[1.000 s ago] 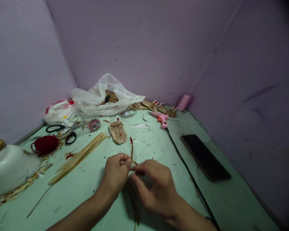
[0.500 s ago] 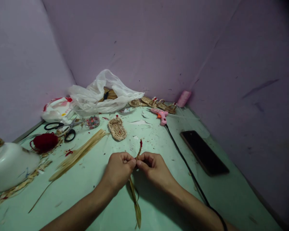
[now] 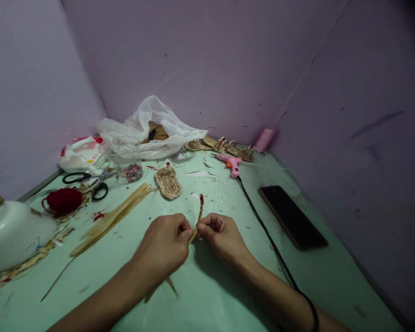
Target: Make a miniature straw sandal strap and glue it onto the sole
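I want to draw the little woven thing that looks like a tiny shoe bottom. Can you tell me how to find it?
Start at the crumpled clear plastic bag in the far corner of the green table. Come toward the hands; just in front of the bag lies the woven oval sole, flat and alone. Unlike the loose straw strips to its left, it is coiled tight into a small tan oval.

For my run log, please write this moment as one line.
left hand: pinches straw braid | right hand: pinches same braid | braid tip: red, raised | nearby: woven sole
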Tool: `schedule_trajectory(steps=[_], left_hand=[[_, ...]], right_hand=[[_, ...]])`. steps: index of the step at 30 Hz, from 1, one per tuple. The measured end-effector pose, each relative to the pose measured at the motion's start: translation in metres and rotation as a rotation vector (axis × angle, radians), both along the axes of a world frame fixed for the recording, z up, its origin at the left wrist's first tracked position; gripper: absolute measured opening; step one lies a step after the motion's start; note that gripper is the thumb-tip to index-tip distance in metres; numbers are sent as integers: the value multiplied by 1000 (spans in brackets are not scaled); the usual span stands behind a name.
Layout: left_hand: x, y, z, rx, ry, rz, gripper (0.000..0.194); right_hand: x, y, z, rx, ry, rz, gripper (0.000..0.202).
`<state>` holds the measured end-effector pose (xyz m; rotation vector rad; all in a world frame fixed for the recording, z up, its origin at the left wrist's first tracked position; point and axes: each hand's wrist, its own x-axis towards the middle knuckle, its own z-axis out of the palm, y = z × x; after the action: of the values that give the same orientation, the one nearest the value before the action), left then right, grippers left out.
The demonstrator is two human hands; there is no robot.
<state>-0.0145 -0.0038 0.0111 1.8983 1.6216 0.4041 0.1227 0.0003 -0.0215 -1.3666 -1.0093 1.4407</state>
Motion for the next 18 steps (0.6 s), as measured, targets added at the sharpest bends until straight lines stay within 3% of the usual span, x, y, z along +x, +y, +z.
schedule_trajectory(steps=[2,6,9,10,12,15,18], left_hand=[[5,-11,-3,66,49,-27,22],[16,-32,-15,285,187,-202,27],[17,-34,-18,298,132,-269,29],[16,-31,-16,262,53,-235,27],[12,-23,-9,150,-156,-48,21],[8,-8,0,-179,-426,267,25],[5,1,-1,-516,-635,277,18]], right_hand=[[0,-1,-2,4,55,-34,7],[-1,-4,-5,-50,227,-65,11],[-1,-5,-3,-100,294,-51,14],[-1,-5,-2,-101,295,-51,14],[-1,-5,-1,-92,281,-50,15],[-2,-5,-1,-66,255,-5,15],[-4,-7,-4,-35,243,63,17]])
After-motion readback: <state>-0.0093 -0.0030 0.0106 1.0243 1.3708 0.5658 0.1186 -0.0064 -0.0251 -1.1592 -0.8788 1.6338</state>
